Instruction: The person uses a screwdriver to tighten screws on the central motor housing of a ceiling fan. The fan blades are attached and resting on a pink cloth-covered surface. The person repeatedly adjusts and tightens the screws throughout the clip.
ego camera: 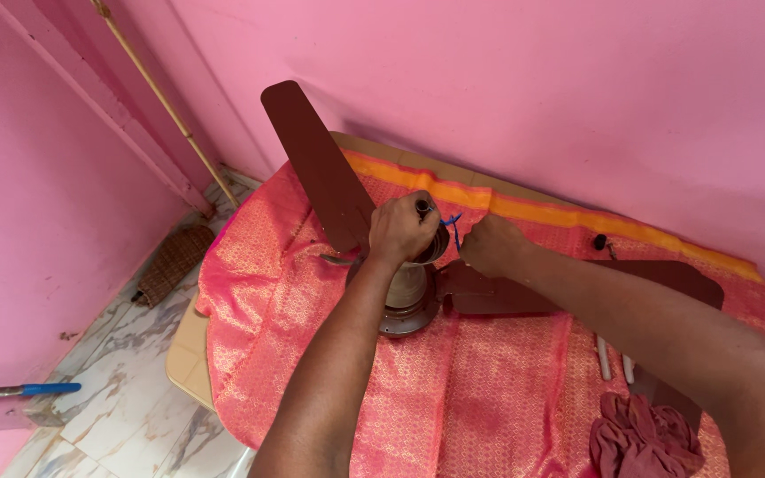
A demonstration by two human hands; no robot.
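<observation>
A brown ceiling fan lies on a table covered with a pink and orange patterned cloth (489,381). Its metal motor housing (407,301) sits at the middle, with one blade (316,164) pointing up to the left and another blade (648,274) stretching right. My left hand (403,228) is closed around the dark rod on top of the motor. My right hand (491,244) is fisted just to the right of it, pinching a thin blue wire (453,226) that runs between the two hands.
A crumpled dark pink rag (644,434) lies at the front right. Two small white tubes (611,356) rest beside the right blade, and a small black part (600,241) sits near the orange border. A broom (170,261) leans in the left corner on the marble floor.
</observation>
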